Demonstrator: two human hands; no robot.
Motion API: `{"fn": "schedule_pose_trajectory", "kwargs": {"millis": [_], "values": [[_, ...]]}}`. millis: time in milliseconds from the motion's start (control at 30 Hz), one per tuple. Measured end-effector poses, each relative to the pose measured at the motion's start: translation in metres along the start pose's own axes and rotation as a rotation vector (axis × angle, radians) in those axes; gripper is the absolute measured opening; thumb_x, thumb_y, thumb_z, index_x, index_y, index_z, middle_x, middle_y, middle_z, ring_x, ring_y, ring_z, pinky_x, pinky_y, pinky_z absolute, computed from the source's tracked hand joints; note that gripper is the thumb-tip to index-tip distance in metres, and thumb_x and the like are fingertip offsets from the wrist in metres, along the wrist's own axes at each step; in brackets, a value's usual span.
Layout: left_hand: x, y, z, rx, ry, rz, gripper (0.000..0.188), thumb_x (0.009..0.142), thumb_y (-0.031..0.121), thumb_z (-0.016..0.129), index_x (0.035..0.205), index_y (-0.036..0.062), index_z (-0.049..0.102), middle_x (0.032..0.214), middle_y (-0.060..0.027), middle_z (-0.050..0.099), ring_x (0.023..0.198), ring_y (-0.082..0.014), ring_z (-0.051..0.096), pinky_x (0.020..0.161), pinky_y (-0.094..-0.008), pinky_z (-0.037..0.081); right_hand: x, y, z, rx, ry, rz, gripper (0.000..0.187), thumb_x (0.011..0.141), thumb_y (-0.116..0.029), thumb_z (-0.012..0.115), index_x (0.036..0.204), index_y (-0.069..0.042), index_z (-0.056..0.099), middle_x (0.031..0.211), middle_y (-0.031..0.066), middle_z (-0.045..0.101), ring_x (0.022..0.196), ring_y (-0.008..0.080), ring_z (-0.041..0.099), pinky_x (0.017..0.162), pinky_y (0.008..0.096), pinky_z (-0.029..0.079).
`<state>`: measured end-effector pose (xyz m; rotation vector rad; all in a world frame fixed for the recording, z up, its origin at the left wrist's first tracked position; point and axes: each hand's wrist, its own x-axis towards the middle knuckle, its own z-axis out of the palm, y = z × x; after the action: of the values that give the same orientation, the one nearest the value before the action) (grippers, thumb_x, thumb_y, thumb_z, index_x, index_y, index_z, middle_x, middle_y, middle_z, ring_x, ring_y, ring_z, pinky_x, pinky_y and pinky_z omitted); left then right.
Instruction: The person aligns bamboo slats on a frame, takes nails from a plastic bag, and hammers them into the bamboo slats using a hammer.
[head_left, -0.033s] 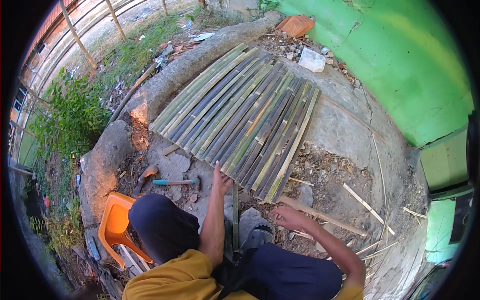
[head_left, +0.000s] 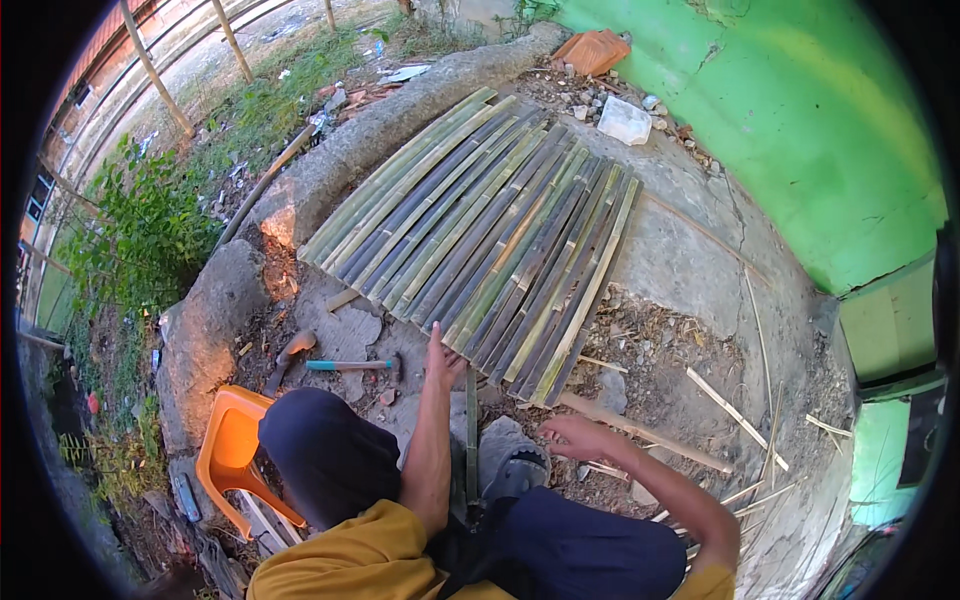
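Observation:
A slatted panel of split bamboo strips (head_left: 490,240), green and dark brown, lies slanting away in front of me. At its near edge is my left hand (head_left: 442,358), thumb up against the strip ends and the other fingers tucked partly out of sight beneath; it grips the edge. My right hand (head_left: 578,438) hovers just below the panel's near right corner, apart from it, fingers loosely bent and nothing visible in them. Between my knees a narrow green bamboo strip (head_left: 471,430) runs from under the panel toward me.
On the ground to the left lie a hammer with a teal handle (head_left: 345,365) and a dark curved blade with a wooden handle (head_left: 297,344). An orange plastic stool (head_left: 228,440) is beside my left knee. Loose bamboo slivers (head_left: 735,415) are scattered right; a green wall (head_left: 790,130) rises beyond.
My right forearm and elbow have shifted slightly to the right. My left hand and the bamboo panel stay where they were.

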<state>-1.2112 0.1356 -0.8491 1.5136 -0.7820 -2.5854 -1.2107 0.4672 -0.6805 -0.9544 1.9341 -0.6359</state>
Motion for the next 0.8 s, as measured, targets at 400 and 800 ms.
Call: {"fn": "schedule_pose_trajectory", "kwargs": {"millis": [400, 800], "values": [[-0.045, 0.031, 0.024, 0.077, -0.052, 0.014, 0.096, 0.086, 0.081, 0.056, 0.141, 0.0030, 0.047, 0.123, -0.0133, 0.059, 0.105, -0.0290, 0.057, 0.090, -0.0532, 0.048, 0.166, -0.033, 0.102, -0.523, 0.111, 0.036, 0.029, 0.082, -0.010, 0.061, 0.107, 0.005, 0.056, 0.112, 0.0274, 0.062, 0.103, 0.0464, 0.066, 0.083, 0.0533, 0.056], [-0.097, 0.061, 0.050, 0.059, -0.054, 0.126, 0.083, 0.088, 0.077, 0.058, 0.129, 0.0055, 0.049, 0.115, -0.0126, 0.058, 0.104, -0.0256, 0.058, 0.084, -0.0464, 0.052, 0.287, 0.014, 0.069, 1.188, 0.631, -0.180, 0.040, 0.107, -0.034, 0.054, 0.132, -0.003, 0.053, 0.094, 0.0030, 0.069, 0.084, 0.0147, 0.066, 0.073, 0.0311, 0.056]]}}
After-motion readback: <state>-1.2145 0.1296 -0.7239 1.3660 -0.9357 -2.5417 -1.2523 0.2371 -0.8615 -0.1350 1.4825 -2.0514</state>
